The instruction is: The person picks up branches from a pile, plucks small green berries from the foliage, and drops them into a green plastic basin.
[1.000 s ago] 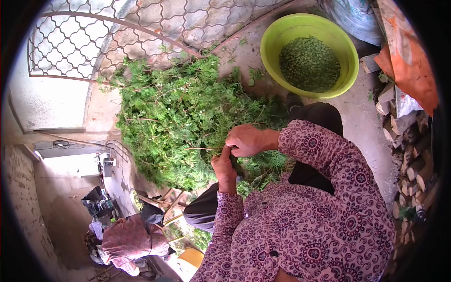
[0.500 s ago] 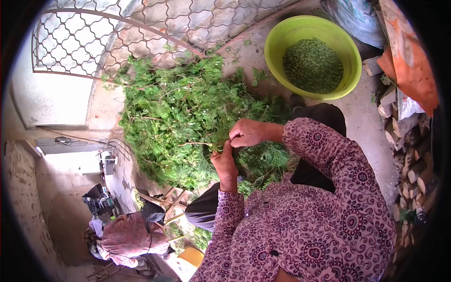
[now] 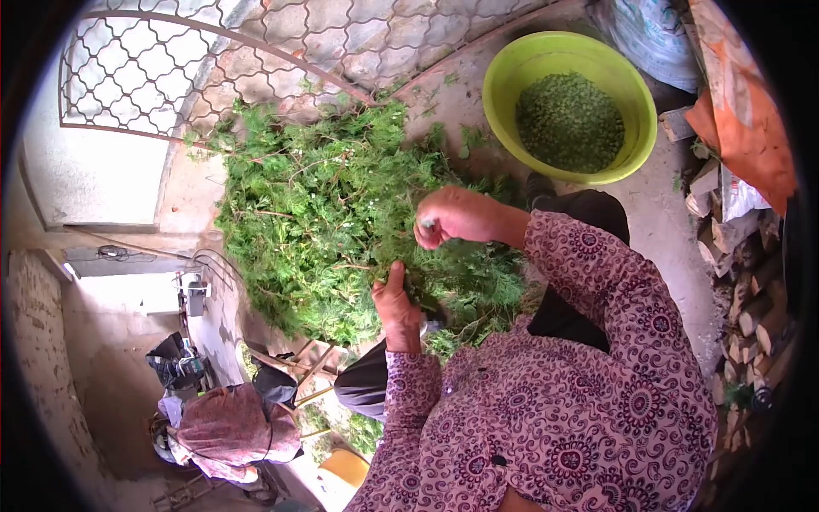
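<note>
My left hand [image 3: 397,309] is closed round a green sprig, its thumb pointing up, over the near part of a large heap of leafy cut branches [image 3: 316,205]. Above it and to the right, my right hand [image 3: 459,217] is curled, with a small pale green piece [image 3: 427,223] pinched between thumb and fingers. The two hands are apart. Up and to the right stands a wide lime-green tub [image 3: 503,111] partly filled with many small green pieces [image 3: 570,119].
A metal lattice [image 3: 281,60] lies beyond the heap. Split firewood [image 3: 751,307] and an orange sack [image 3: 742,128] are at the right. At the lower left another person [image 3: 230,427] is bent over near a wooden frame [image 3: 316,363] and a yellow container [image 3: 345,468].
My right hand has come away from my left, up and to the right, with a small green piece now showing in its fingers. My left hand has dropped slightly down and left.
</note>
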Motion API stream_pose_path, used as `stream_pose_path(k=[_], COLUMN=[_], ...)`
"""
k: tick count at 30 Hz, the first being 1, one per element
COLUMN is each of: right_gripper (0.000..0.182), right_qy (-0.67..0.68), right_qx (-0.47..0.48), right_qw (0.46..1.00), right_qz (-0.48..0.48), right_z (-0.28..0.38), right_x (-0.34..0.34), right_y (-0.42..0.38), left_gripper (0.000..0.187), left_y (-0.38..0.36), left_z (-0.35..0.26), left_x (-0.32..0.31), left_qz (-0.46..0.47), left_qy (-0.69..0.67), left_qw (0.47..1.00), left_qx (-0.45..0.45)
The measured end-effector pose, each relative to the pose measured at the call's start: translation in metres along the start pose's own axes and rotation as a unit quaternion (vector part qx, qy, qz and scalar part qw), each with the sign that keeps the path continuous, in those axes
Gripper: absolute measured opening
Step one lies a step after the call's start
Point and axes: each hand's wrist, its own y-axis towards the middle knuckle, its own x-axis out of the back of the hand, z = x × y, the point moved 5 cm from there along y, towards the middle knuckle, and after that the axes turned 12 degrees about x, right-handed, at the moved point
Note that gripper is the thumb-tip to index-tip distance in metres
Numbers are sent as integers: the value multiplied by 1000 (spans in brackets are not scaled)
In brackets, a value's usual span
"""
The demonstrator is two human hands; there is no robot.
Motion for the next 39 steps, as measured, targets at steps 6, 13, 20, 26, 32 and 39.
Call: stream_pose_path(k=[6,13,20,26,32,39], right_gripper=[16,20,22,23,19,10], right_qy=[-98,-294,-324,-364,-307,5], right_qx=[-60,-143,-127,-118,-169,-126], right_qw=[992,944,934,924,937,992], right_qz=[-53,34,77,23,5,-15], right_z=[15,-26,-30,-33,-30,-5], right_x=[7,16,1,9,8,-9], right_y=[-6,-11,-10,-9,-14,-9], left_gripper=[20,28,29,29,34,24], left_y=[-6,2,-7,-11,-2,9], left_z=[0,5,2,5,14,19], left_x=[5,13,-1,-20,-12,9], left_qz=[-16,7,25,52,79,17], left_qy=[-15,-26,-1,14,1,-91], left_qw=[1000,999,1000,999,996,993], left_qx=[15,25,12,-4,31,78])
